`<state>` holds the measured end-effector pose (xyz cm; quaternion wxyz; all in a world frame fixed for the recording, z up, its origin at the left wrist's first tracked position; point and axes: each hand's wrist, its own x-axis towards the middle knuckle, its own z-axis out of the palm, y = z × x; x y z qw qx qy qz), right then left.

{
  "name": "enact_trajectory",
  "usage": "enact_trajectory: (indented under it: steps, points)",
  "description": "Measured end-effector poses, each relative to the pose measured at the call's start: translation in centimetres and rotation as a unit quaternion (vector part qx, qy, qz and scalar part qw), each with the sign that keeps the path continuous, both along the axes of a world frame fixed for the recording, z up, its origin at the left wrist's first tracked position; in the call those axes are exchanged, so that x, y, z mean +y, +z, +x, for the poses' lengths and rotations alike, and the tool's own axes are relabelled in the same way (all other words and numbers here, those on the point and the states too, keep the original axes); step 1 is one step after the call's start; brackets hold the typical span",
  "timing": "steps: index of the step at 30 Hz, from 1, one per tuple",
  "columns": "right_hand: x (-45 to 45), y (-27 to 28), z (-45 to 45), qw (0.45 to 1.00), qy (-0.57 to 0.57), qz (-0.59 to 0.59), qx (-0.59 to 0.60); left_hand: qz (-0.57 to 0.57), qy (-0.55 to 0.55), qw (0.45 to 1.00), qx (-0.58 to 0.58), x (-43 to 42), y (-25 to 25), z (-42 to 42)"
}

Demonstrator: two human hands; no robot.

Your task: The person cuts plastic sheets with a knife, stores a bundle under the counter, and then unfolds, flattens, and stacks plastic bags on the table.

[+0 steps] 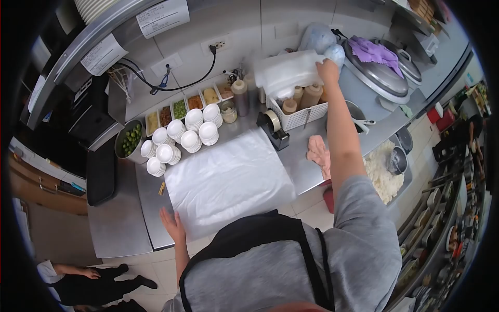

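My right hand (327, 73) is stretched far forward, its fingers closed on the right end of a translucent white plastic bundle (288, 73). That bundle is above a white perforated basket (301, 118) of sauce bottles (312, 95); whether it rests on them I cannot tell. Nearer my body, a stack of clear plastic sheets (228, 182) lies flat on the steel counter (117, 223), reaching its front edge. At the sheets' near left corner is my left hand (172, 226), fingers extended and holding nothing. A black tape dispenser (274, 130) stands just behind the sheets.
Stacked white cups (189, 140) stand behind the sheets, with limes (131, 140) in a bucket to their left. A pink cloth (318, 156) and a tub of white food (384, 171) are at right. Another person (88, 281) stands at lower left.
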<state>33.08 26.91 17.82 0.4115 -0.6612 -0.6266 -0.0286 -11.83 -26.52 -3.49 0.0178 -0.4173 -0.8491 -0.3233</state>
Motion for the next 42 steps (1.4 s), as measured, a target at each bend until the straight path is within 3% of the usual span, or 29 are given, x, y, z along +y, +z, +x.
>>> enact_trajectory:
  steps: [2, 6, 8, 9, 11, 13, 16, 20, 22, 24, 26, 27, 29, 31, 33, 35, 37, 38, 39, 41, 42]
  points:
    - [0.7, 0.9, -0.2, 0.981, -0.028, -0.190, -0.033, 0.007, -0.003, 1.000, 0.000, 1.2, 1.5, 0.9]
    - [4.5, 0.3, -1.2, 0.979, -0.009, -0.185, -0.083, 0.008, -0.054, 0.998, 0.022, 2.8, 3.1, 2.3]
    - [5.0, 1.4, -2.6, 0.999, 0.034, -0.035, -0.025, 0.010, -0.066, 0.997, 0.025, 3.4, 3.6, 2.7]
    - [4.0, 3.1, -3.5, 0.998, 0.039, -0.034, -0.025, 0.016, -0.077, 0.997, 0.021, 3.6, 4.0, 3.0]
    - [0.1, 8.3, -5.9, 0.931, 0.224, -0.109, 0.268, 0.021, -0.080, 0.996, 0.016, 4.2, 5.3, 3.7]
    - [-1.7, 10.3, -8.0, 0.879, 0.335, -0.061, 0.334, 0.057, -0.110, 0.992, -0.006, 5.9, 7.6, 4.6]
    - [-7.5, 13.4, -11.4, 0.825, 0.438, -0.041, 0.355, 0.116, -0.182, 0.976, -0.011, 9.8, 11.9, 6.2]
    - [-15.4, 14.2, -15.6, 0.807, 0.480, -0.002, 0.343, 0.185, -0.265, 0.946, 0.017, 14.5, 20.0, 10.5]
    - [-18.7, 14.2, -16.6, 0.678, 0.594, -0.040, 0.430, 0.183, -0.264, 0.947, -0.032, 15.8, 20.9, 10.7]
    - [-21.2, 14.0, -17.2, 0.637, 0.606, -0.063, 0.472, 0.172, -0.240, 0.953, -0.071, 15.5, 21.3, 10.3]
    - [-20.4, 12.4, -17.2, 0.604, 0.617, -0.105, 0.493, 0.307, -0.334, 0.891, -0.022, 14.5, 22.7, 10.2]
    - [-21.0, 11.6, -17.9, 0.601, 0.617, -0.112, 0.495, 0.303, -0.328, 0.894, -0.023, 14.1, 22.5, 10.3]
    - [-23.3, 10.1, -19.6, 0.504, 0.676, -0.168, 0.511, 0.336, -0.404, 0.841, -0.127, 13.4, 21.9, 10.9]
    - [-26.1, 7.9, -20.8, 0.576, 0.685, -0.201, 0.398, 0.379, -0.351, 0.842, -0.156, 13.0, 23.3, 12.4]
    - [-28.3, 3.5, -21.4, 0.572, 0.714, -0.223, 0.336, 0.332, -0.209, 0.854, -0.340, 13.2, 23.3, 12.3]
    - [-32.2, 1.1, -22.4, 0.575, 0.713, -0.234, 0.326, 0.307, -0.169, 0.866, -0.356, 13.8, 21.8, 11.9]
    - [-34.9, -0.2, -22.9, 0.615, 0.666, -0.192, 0.375, 0.212, -0.259, 0.919, -0.209, 13.9, 20.0, 11.7]
    - [-34.7, -1.1, -23.1, 0.616, 0.664, -0.195, 0.377, 0.236, -0.284, 0.914, -0.168, 14.1, 19.4, 12.3]
    - [-34.1, -2.1, -23.4, 0.625, 0.653, -0.202, 0.377, 0.234, -0.285, 0.914, -0.170, 13.9, 19.1, 12.2]
    - [-33.0, -3.2, -23.2, 0.636, 0.640, -0.209, 0.378, 0.119, -0.280, 0.952, -0.034, 13.6, 18.6, 12.1]
    - [-32.5, -3.6, -22.6, 0.555, 0.607, -0.308, 0.478, 0.112, -0.308, 0.941, -0.087, 13.4, 18.9, 12.3]
